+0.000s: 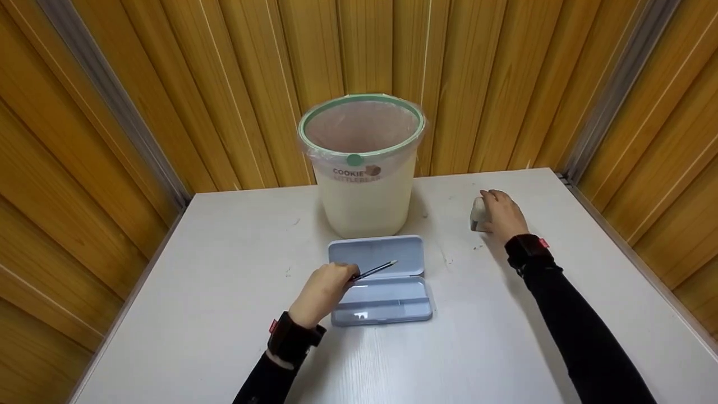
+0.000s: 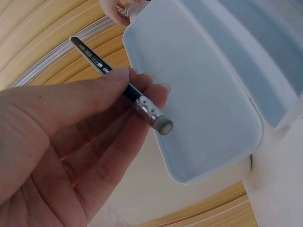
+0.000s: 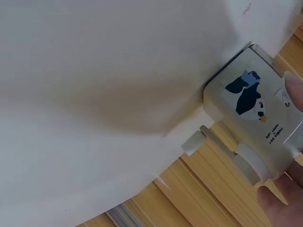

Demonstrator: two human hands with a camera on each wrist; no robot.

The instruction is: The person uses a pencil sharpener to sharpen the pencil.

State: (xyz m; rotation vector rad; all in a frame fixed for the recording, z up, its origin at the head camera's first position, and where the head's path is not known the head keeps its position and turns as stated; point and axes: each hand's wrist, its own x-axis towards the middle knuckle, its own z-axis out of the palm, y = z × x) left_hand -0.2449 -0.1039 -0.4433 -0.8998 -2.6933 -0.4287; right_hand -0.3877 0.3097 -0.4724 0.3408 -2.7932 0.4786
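Note:
My left hand (image 1: 322, 292) pinches a dark pencil (image 1: 376, 270) by its metal eraser end (image 2: 152, 113), holding it over an open light-blue pencil case (image 1: 378, 278). The pencil's tip points away toward the case's lid. The case (image 2: 203, 90) is empty inside. My right hand (image 1: 501, 215) rests on the table at the right and grips a small white pencil sharpener (image 1: 478, 215). The sharpener (image 3: 251, 120) has a penguin picture and a crank handle on its side.
A white bin (image 1: 363, 168) with a green rim and a plastic liner stands behind the case, against the wooden wall. The white table (image 1: 196, 314) is boxed in by wood panelling on three sides.

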